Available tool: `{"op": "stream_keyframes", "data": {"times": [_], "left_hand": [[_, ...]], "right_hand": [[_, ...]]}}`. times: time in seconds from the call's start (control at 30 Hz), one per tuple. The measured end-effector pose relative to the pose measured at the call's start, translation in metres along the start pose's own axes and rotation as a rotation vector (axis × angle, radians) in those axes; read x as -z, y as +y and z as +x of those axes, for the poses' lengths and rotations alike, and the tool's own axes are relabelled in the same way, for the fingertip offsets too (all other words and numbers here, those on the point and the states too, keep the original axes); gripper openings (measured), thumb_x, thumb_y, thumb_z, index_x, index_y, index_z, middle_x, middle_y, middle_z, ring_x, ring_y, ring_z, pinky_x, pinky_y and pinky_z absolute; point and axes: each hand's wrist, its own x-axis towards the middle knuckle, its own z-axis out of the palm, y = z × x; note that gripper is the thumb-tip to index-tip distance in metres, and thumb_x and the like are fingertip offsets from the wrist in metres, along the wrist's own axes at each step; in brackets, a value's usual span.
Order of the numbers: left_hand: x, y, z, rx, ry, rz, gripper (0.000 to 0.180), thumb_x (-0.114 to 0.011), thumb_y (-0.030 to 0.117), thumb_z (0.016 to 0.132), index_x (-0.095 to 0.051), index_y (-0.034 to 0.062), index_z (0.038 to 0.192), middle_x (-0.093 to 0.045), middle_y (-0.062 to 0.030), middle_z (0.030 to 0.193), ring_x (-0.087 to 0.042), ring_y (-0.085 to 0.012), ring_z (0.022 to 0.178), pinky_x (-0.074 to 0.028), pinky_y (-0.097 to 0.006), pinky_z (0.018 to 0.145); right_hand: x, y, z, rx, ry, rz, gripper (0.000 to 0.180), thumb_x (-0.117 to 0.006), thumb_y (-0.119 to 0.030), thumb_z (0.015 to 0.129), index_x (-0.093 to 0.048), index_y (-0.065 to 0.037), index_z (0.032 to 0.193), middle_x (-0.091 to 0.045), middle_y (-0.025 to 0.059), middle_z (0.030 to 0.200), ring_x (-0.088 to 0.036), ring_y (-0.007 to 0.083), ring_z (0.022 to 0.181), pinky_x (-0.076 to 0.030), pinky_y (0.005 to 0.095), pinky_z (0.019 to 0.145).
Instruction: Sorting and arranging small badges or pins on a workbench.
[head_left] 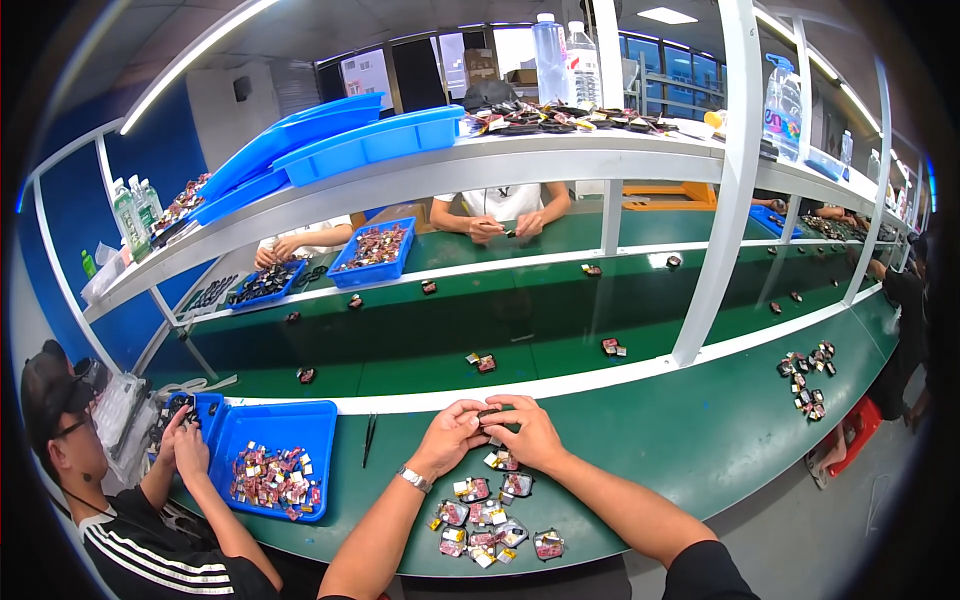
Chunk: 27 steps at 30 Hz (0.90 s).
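My left hand [452, 438] and my right hand [526, 431] meet over the green table, fingers closed round one small dark electronic unit [489, 417]. Most of that unit is hidden by my fingers. Just below my hands, between my forearms, lies a loose group of small electronic units [487, 513] with dark rims, red boards and silver or yellow parts. A pair of dark tweezers [370, 440] rests on the table left of my left hand.
To the left stands a blue tray [325, 440] of small red-and-white parts, beside a seated co-worker [90, 470]. A white rail [400, 402] and post [715, 200] border the green conveyor [420, 340], which carries scattered units. Overhead runs a shelf [560, 150] with trays and bottles.
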Motion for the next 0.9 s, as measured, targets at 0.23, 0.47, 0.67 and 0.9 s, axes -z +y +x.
{"op": "stream_keyframes", "data": {"times": [0.23, 0.47, 0.67, 0.9], "left_hand": [[-0.005, -0.001, 0.000, -0.047, -0.016, -0.008, 0.022, -0.055, 0.010, 0.097, -0.050, 0.0039, 0.117, -0.059, -0.0125, 0.123, -0.060, -0.0210, 0.111, -0.051, -0.037, 0.096], [0.002, -0.003, 0.000, -0.075, 0.000, -0.066, 0.023, -0.058, 0.009, 0.095, -0.050, 0.0064, 0.116, -0.058, -0.0130, 0.125, -0.060, -0.0217, 0.110, -0.050, -0.041, 0.096], [-0.002, -0.004, 0.002, -0.116, 0.009, -0.070, 0.023, -0.059, 0.010, 0.094, -0.051, 0.0056, 0.115, -0.055, -0.0143, 0.131, -0.059, -0.0228, 0.111, -0.050, -0.041, 0.097], [-0.006, -0.002, 0.000, -0.129, 0.061, -0.024, 0.024, -0.054, 0.010, 0.097, -0.050, 0.0026, 0.119, -0.056, -0.0135, 0.128, -0.059, -0.0202, 0.110, -0.051, -0.037, 0.095]], "right_hand": [[0.004, -0.007, 0.004, 0.034, -0.003, 0.017, 0.019, -0.073, -0.011, 0.077, -0.075, -0.013, 0.096, -0.060, 0.0070, 0.125, -0.052, 0.0270, 0.118, -0.043, 0.0378, 0.100], [0.001, -0.011, 0.004, 0.075, 0.028, -0.029, 0.017, -0.072, -0.010, 0.077, -0.074, -0.011, 0.094, -0.060, 0.0073, 0.125, -0.051, 0.0288, 0.119, -0.043, 0.0386, 0.101], [-0.002, -0.010, 0.006, 0.044, 0.019, 0.022, 0.018, -0.071, -0.010, 0.077, -0.074, -0.011, 0.094, -0.059, 0.0071, 0.127, -0.049, 0.0299, 0.122, -0.042, 0.0401, 0.102], [0.004, -0.020, 0.007, 0.135, 0.036, -0.055, 0.021, -0.069, -0.007, 0.078, -0.069, -0.007, 0.098, -0.057, 0.0110, 0.126, -0.052, 0.0304, 0.117, -0.044, 0.0393, 0.099]]}}
